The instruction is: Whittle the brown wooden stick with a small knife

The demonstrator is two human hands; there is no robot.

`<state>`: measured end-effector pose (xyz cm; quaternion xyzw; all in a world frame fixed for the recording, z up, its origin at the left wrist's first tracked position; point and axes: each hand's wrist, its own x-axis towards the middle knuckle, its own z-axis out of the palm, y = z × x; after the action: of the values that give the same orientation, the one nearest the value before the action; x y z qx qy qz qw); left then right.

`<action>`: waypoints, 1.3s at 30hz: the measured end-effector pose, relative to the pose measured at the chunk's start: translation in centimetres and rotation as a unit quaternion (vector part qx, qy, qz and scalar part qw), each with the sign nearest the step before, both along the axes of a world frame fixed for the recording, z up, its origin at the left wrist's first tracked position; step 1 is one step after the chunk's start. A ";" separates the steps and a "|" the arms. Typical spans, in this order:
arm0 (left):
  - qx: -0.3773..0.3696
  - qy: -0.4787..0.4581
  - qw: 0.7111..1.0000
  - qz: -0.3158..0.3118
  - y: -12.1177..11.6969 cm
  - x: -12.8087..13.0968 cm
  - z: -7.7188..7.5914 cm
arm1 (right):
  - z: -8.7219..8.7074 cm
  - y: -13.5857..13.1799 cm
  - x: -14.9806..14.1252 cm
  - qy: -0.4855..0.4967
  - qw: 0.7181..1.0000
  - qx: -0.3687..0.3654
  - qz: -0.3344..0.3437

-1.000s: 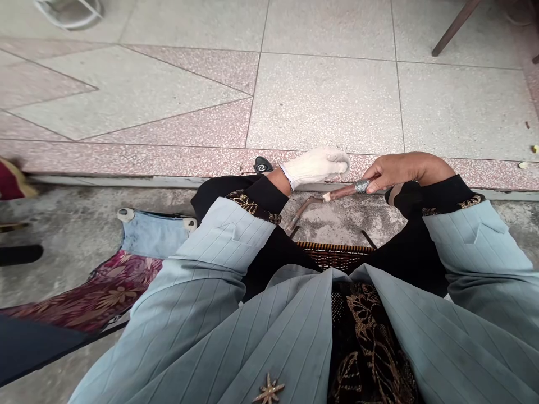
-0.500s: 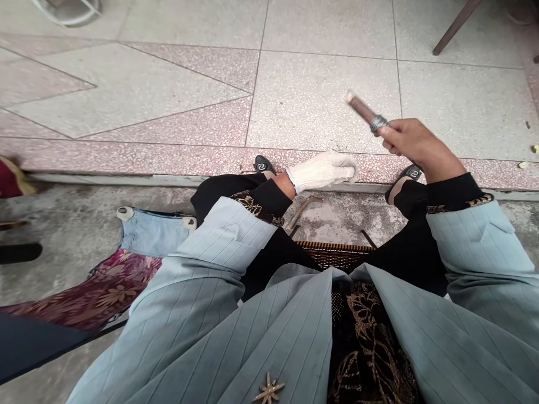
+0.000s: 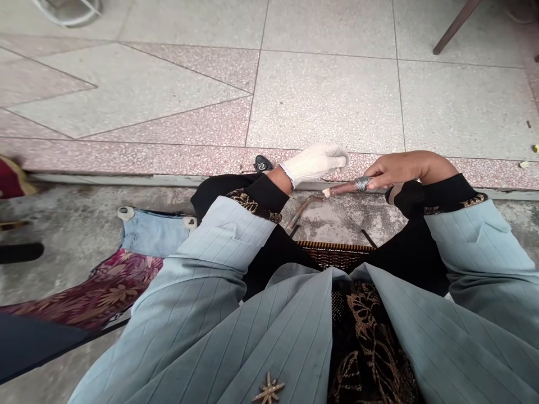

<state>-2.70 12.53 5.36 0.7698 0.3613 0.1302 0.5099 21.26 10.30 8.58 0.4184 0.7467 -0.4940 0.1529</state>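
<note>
My right hand (image 3: 402, 171) is closed round one end of a short brown wooden stick (image 3: 342, 189). Silver wire (image 3: 361, 183) is wound round the stick just in front of my fingers. The stick's pale cut end points left and slightly down, below my left hand (image 3: 318, 163). That hand wears a white knit glove, its fingers curled inward. Whatever the gloved fingers may hold is hidden. Beneath, on the concrete, lies a thin bent brown piece (image 3: 304, 210) that looks like wood, near my left sleeve.
A tiled step (image 3: 189, 154) runs across in front of my feet, above rough concrete (image 3: 357, 216). The front edge of a woven seat (image 3: 332, 247) shows between my legs. Denim and floral cloth (image 3: 155, 233) is at the left. A thin leg (image 3: 457, 25) stands at the top right.
My right hand has come down and turned, swinging the stick from pointing up-left to pointing left and slightly down. My gloved left hand has shifted slightly left and up.
</note>
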 end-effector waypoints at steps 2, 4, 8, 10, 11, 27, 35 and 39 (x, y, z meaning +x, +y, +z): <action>-0.046 -0.031 0.998 0.015 -0.1 0.1 -0.1 | 1.5 -0.7 0.0 0.064 0.996 -0.006 -0.061; -0.090 -0.072 0.993 0.028 -0.3 0.2 -0.3 | 2.6 -1.0 0.3 0.170 0.962 0.058 -0.204; -0.141 -0.118 0.983 0.000 -0.6 0.5 -0.7 | 2.4 -0.5 1.1 0.241 0.857 0.196 -0.412; -0.152 -0.122 0.980 -0.039 -0.7 0.6 -0.8 | 1.5 0.1 1.3 0.200 0.855 0.210 -0.430; -0.153 -0.120 0.979 -0.058 -0.8 0.7 -0.9 | 0.9 0.4 1.3 0.180 0.857 0.211 -0.434; -0.090 -0.058 0.993 -0.038 -0.9 0.3 -0.2 | -2.7 1.2 0.1 -0.172 0.972 0.144 -0.066; -0.142 -0.076 0.985 0.063 -0.2 0.0 0.3 | 0.6 0.1 0.8 0.121 0.991 0.000 -0.059; -0.189 -0.136 0.973 0.009 -0.4 0.6 -0.5 | 2.2 -0.7 0.6 0.316 0.902 0.067 -0.286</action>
<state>-2.15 12.08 4.83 0.6316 0.3135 0.1672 0.6891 21.83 9.56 10.74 0.4449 0.6353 -0.5719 -0.2672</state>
